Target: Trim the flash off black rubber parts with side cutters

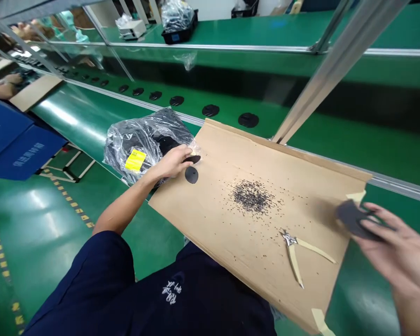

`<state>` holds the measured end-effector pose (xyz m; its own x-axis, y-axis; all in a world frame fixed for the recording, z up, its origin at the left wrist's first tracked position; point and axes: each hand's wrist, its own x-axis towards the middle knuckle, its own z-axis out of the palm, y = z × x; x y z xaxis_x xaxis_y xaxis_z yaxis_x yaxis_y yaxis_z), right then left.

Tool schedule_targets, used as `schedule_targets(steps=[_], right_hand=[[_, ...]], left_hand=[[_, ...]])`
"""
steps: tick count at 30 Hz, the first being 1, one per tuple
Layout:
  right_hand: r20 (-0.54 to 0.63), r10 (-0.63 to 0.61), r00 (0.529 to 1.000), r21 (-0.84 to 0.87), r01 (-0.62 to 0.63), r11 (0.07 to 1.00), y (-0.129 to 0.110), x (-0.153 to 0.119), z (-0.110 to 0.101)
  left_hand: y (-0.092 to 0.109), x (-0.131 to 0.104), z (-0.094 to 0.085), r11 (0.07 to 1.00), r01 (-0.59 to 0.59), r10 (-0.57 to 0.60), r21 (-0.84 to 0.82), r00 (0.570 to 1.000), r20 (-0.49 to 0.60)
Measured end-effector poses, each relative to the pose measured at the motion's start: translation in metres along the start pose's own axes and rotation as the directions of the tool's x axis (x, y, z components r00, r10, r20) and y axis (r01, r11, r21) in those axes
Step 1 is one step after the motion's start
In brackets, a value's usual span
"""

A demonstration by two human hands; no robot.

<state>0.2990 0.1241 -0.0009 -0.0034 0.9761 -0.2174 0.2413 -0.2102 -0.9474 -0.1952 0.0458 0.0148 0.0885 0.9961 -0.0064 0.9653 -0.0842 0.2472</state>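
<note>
Over on the right edge of the frame, the right hand (399,242), blurred, has its fingers round a dark flat part (353,219), held up at the side of the cardboard sheet (182,207). Left of centre, the left hand (171,163) is pinching a black piece (193,159) by the mouth of a clear plastic bag (122,135) with a yellow label (136,160) on it. Just below those fingertips a black disc (191,175) lies flat on the cardboard.

And look at the middle of that sheet: a heap of tiny black bits (252,196), dense at its core, specks scattered all round! Below it to the right lie the cutters (290,240), pale handles spread wide, head pointing to the upper left. Tape (322,321) shows at the lower right corner of the cardboard.

Behind, black parts (248,120) run in a spaced line across the green surface (301,126) towards the upper left, with a metal post (322,84) slanting across on the right. Far upper left, another person's hand (13,78) appears near a second board (37,91), above blue bins (24,144) at the left edge.
</note>
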Motion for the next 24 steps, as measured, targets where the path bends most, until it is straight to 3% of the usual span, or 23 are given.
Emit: schedule_targets(steps=[1,3,4,6,9,12,15,19,24], right_hand=[[0.05,0.109,0.993,0.089,-0.114,0.99,0.0,-0.013,0.014],[0.217,0.214,0.952,0.186,-0.256,0.949,-0.002,-0.04,0.046],[0.314,0.201,0.928,0.196,-0.271,0.943,-0.003,-0.051,0.062],[0.455,0.134,0.881,0.191,-0.243,0.951,-0.006,-0.068,0.088],[0.552,0.069,0.831,0.178,-0.199,0.964,-0.009,-0.082,0.11],[0.646,0.044,0.762,0.224,-0.245,0.943,-0.01,-0.089,0.115],[0.693,0.024,0.721,0.258,-0.279,0.925,-0.011,-0.096,0.114],[0.709,0.099,0.698,0.263,-0.391,0.882,-0.011,-0.101,0.109],[0.695,0.145,0.704,0.244,-0.421,0.874,-0.011,-0.104,0.105]], left_hand=[[0.009,-0.005,-0.001,0.994,-0.08,0.07,-0.081,0.99,-0.119],[0.035,-0.013,0.003,0.924,-0.304,0.197,-0.234,0.899,-0.391],[0.05,-0.017,0.007,0.864,-0.416,0.239,-0.285,0.836,-0.494],[0.082,-0.022,0.018,0.743,-0.573,0.306,-0.345,0.75,-0.587],[0.121,-0.025,0.037,0.576,-0.708,0.411,-0.408,0.682,-0.605],[0.14,-0.023,0.056,0.46,-0.779,0.515,-0.425,0.624,-0.587],[0.142,-0.022,0.069,0.422,-0.799,0.558,-0.428,0.601,-0.572],[0.138,-0.024,0.074,0.426,-0.813,0.558,-0.397,0.582,-0.592],[0.14,-0.026,0.074,0.413,-0.85,0.58,-0.326,0.522,-0.626]])
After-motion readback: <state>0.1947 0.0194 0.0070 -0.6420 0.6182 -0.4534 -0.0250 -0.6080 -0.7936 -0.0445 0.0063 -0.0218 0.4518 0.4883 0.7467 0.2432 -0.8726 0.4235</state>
